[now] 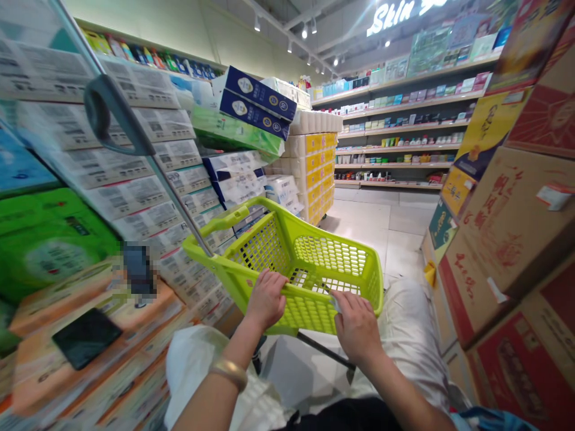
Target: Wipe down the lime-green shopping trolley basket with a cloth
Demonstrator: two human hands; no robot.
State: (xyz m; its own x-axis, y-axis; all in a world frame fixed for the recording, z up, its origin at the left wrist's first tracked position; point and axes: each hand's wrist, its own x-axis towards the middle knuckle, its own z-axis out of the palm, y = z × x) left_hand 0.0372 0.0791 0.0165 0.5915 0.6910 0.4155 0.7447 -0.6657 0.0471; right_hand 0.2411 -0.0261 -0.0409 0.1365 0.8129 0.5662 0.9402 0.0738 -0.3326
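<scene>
1. Grips the near rim of the green shopping cart (309,291) with the left hand (268,298), curling the fingers over the edge.
2. Rests the right hand (357,323) at the same rim, farther from the handle, beside a small pale thing (335,304); cannot tell how firmly, or whether on that thing too.
3. Holds the two hands apart, with a stretch of rim between them.
4. Has the cart just ahead, near the knees in pale trousers (404,329).
5. Wears a gold bangle (229,374) on the left wrist.
6. Has a metal pole (179,200) slanting up and left from the cart, with a grey handle (128,114) on it.
7. Has orange boxes (40,383) at the left, bearing a flat dark device (87,338) and a blurred dark item (137,269).
8. Has a green pack (49,245) behind those, and stacked white packs (148,123) beside it.
9. Faces dark blue boxes (258,99) and yellow-fronted packs (318,170) beyond the cart, then stocked shelves (395,129) under a lit sign (395,17).
10. Has cardboard boxes (516,203) piled close at the right.
</scene>
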